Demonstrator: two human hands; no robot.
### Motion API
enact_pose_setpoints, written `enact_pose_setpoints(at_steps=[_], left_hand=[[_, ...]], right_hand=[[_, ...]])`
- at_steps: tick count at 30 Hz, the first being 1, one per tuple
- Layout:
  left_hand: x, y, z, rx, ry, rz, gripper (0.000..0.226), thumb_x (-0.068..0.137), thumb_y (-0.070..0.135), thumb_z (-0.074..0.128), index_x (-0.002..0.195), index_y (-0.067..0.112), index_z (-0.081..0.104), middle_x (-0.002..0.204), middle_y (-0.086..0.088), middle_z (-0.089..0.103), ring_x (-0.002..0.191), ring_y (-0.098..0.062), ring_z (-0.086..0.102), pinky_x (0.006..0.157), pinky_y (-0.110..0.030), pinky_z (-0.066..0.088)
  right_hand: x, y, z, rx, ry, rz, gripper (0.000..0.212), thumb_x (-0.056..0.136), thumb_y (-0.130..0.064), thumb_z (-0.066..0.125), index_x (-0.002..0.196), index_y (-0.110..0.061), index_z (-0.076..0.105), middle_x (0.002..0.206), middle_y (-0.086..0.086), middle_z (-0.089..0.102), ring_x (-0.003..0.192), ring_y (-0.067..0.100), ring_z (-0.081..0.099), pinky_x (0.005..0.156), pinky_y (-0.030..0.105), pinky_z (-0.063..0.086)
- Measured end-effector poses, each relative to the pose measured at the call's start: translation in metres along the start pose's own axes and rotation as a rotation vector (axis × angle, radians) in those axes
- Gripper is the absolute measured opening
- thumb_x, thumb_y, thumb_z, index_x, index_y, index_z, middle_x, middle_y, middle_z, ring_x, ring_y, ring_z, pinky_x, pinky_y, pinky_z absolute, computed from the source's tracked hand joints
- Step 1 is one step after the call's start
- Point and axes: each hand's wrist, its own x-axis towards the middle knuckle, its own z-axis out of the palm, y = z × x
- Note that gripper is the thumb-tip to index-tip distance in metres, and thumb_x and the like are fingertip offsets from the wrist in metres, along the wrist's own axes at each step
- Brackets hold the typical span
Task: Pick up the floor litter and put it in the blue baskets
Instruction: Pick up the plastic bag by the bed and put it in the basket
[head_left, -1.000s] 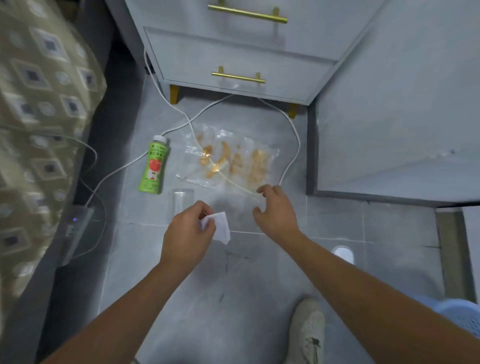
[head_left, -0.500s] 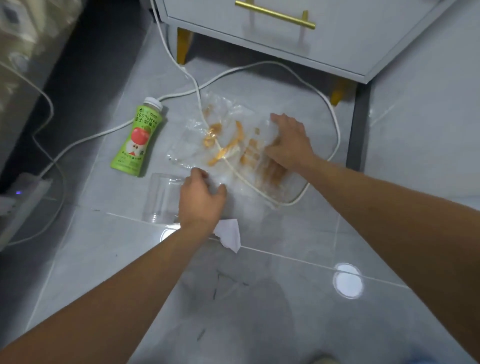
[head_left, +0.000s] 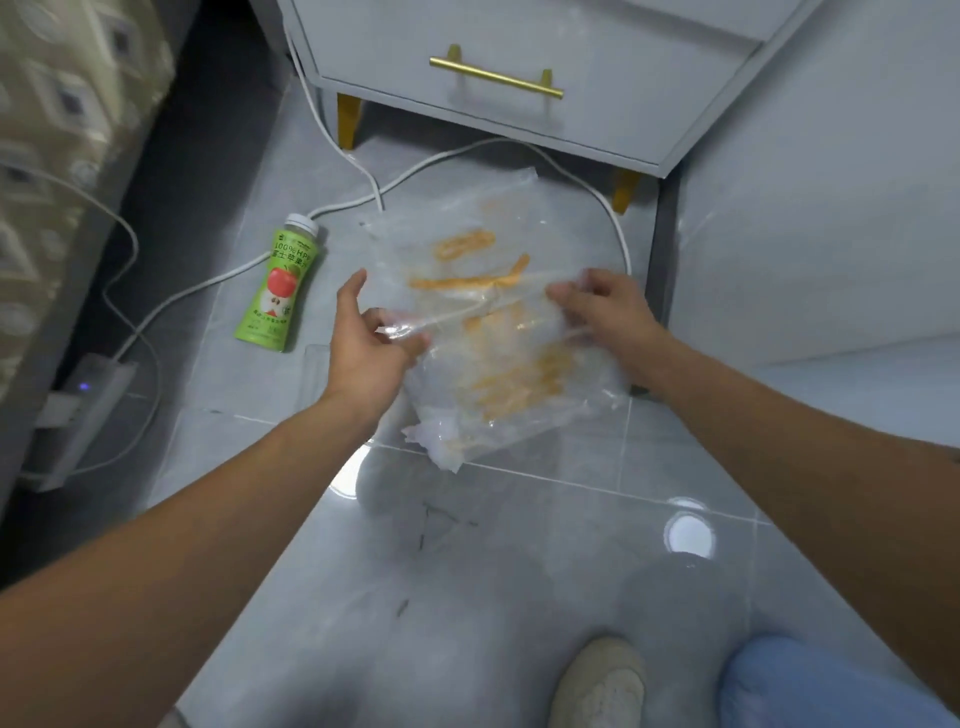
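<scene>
A clear plastic bag (head_left: 498, 332) with orange smears hangs off the floor between my hands. My left hand (head_left: 366, 343) pinches its left edge, thumb raised. My right hand (head_left: 605, 309) grips its right edge. A scrap of white paper (head_left: 431, 441) shows at the bag's lower left corner; whether my left hand still holds it is hidden. A green apple-juice bottle (head_left: 278, 291) lies on the tiles to the left. A clear plastic cup (head_left: 314, 374) lies just left of my left wrist. A blue basket (head_left: 821, 686) shows at the bottom right corner.
A grey bedside cabinet (head_left: 519, 62) on gold legs stands ahead. White cables (head_left: 363, 176) run across the tiles to a power strip (head_left: 78, 410) at the left, beside a patterned bed cover (head_left: 57, 156). A grey wall panel is at the right. My shoe (head_left: 597, 680) is at the bottom.
Both hands have taken hold of the plastic bag and lifted it off the floor toward me. The view has pulled back, bringing my shoe and the blue basket in.
</scene>
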Motion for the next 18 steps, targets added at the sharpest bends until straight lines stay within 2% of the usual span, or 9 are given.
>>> enact_pose_setpoints(at_steps=[2, 3, 5, 7, 8, 10, 13, 16, 18], left_hand=[[-0.018, 0.02, -0.013, -0.07, -0.008, -0.057, 0.092, 0.083, -0.003, 0.079, 0.155, 0.021, 0.028, 0.089, -0.006, 0.056, 0.079, -0.016, 0.062, 0.076, -0.029, 0.059], [-0.027, 0.031, -0.02, -0.085, -0.025, -0.091, 0.08, 0.084, -0.003, 0.078, 0.15, 0.015, 0.036, 0.083, -0.001, 0.061, 0.075, -0.013, 0.064, 0.071, -0.027, 0.058], [-0.047, 0.053, -0.035, -0.064, -0.099, -0.134, 0.053, 0.087, 0.001, 0.076, 0.135, 0.006, 0.055, 0.085, 0.001, 0.069, 0.071, -0.01, 0.066, 0.066, -0.026, 0.056], [-0.065, 0.074, -0.052, -0.046, -0.174, -0.144, 0.037, 0.09, 0.006, 0.074, 0.125, 0.01, 0.065, 0.088, -0.003, 0.071, 0.07, -0.011, 0.065, 0.064, -0.026, 0.054], [-0.071, 0.083, -0.059, -0.046, -0.201, -0.147, 0.032, 0.092, 0.007, 0.072, 0.123, 0.014, 0.066, 0.087, -0.003, 0.072, 0.069, -0.012, 0.065, 0.062, -0.026, 0.053], [-0.081, 0.099, -0.071, -0.051, -0.233, -0.149, 0.026, 0.096, 0.009, 0.066, 0.119, 0.02, 0.066, 0.084, -0.003, 0.073, 0.067, -0.016, 0.066, 0.058, -0.027, 0.05], [-0.091, 0.117, -0.082, -0.064, -0.26, -0.146, 0.026, 0.097, 0.007, 0.059, 0.114, 0.025, 0.066, 0.078, -0.003, 0.073, 0.062, -0.022, 0.063, 0.054, -0.028, 0.045], [-0.097, 0.129, -0.09, -0.098, -0.279, -0.162, 0.03, 0.098, 0.005, 0.055, 0.112, 0.027, 0.07, 0.08, -0.007, 0.075, 0.063, -0.021, 0.061, 0.052, -0.025, 0.047], [-0.099, 0.134, -0.094, -0.183, -0.282, -0.202, 0.03, 0.097, 0.002, 0.054, 0.102, 0.024, 0.074, 0.086, -0.011, 0.076, 0.077, -0.027, 0.06, 0.061, -0.03, 0.051]], right_hand=[[-0.031, -0.013, -0.006, 0.079, -0.046, 0.05, 0.017, 0.09, -0.022, 0.076, 0.08, -0.016, 0.064, 0.089, 0.007, 0.067, 0.073, 0.017, 0.067, 0.067, 0.035, 0.059], [-0.047, -0.021, -0.01, 0.107, -0.072, 0.072, 0.013, 0.09, -0.023, 0.077, 0.087, -0.013, 0.068, 0.088, 0.008, 0.068, 0.077, 0.018, 0.068, 0.071, 0.037, 0.059], [-0.08, -0.037, -0.016, 0.145, -0.11, 0.113, 0.025, 0.09, -0.027, 0.077, 0.1, -0.005, 0.07, 0.083, 0.008, 0.067, 0.078, 0.021, 0.069, 0.074, 0.041, 0.061], [-0.111, -0.053, -0.02, 0.178, -0.136, 0.124, 0.038, 0.088, -0.032, 0.075, 0.109, -0.001, 0.069, 0.077, 0.006, 0.064, 0.075, 0.021, 0.068, 0.07, 0.04, 0.062], [-0.126, -0.061, -0.021, 0.195, -0.145, 0.125, 0.034, 0.089, -0.031, 0.073, 0.111, -0.004, 0.07, 0.075, 0.004, 0.063, 0.073, 0.021, 0.069, 0.065, 0.037, 0.061], [-0.149, -0.074, -0.02, 0.215, -0.165, 0.116, 0.015, 0.099, -0.02, 0.064, 0.11, -0.016, 0.073, 0.076, 0.003, 0.065, 0.074, 0.019, 0.073, 0.059, 0.031, 0.058], [-0.172, -0.087, -0.021, 0.297, -0.197, 0.128, 0.027, 0.103, -0.01, 0.055, 0.116, -0.025, 0.072, 0.081, 0.01, 0.074, 0.075, 0.02, 0.075, 0.057, 0.027, 0.057], [-0.184, -0.092, -0.017, 0.455, -0.229, 0.138, 0.035, 0.1, -0.001, 0.053, 0.116, -0.022, 0.077, 0.094, 0.012, 0.074, 0.08, 0.018, 0.074, 0.075, 0.028, 0.062], [-0.192, -0.097, -0.013, 0.52, -0.222, 0.141, 0.037, 0.098, 0.006, 0.049, 0.109, -0.012, 0.078, 0.092, 0.01, 0.076, 0.08, 0.015, 0.075, 0.076, 0.023, 0.061]])
